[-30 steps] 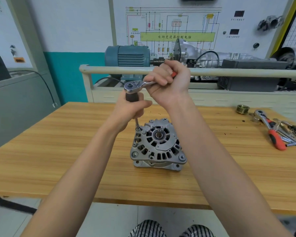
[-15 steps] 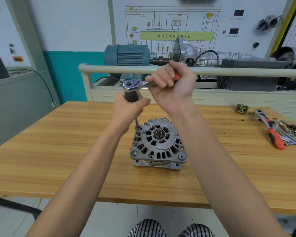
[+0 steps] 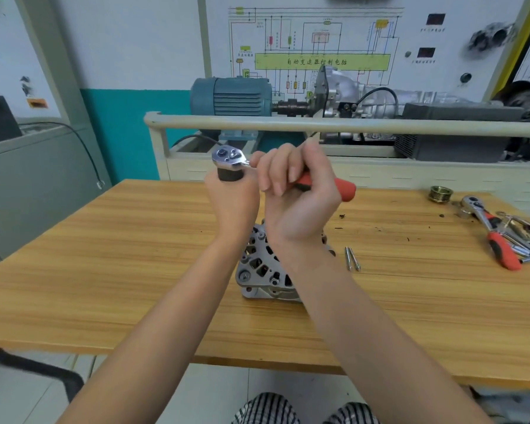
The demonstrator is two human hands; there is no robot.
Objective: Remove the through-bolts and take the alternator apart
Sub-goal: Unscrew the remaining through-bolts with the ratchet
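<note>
Head view: ratchet work on an alternator (image 3: pixel 259 272) sitting on the table (image 3: pixel 104 255).
Nearest, the alternator stands mid-table, two loose bolts (image 3: pixel 352 258) just beside it. Above, left hand (image 3: pixel 231 201) grips the black socket; right hand (image 3: pixel 297 194) wraps the ratchet (image 3: pixel 318 183) handle. Best keep that socket square, swing short. The bolt head's hidden behind the wrists.

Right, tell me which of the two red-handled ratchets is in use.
The ratchet above the alternator: the right hand grips its handle, the left hand holds below its head. The other ratchet lies untouched at the table's right.
</note>
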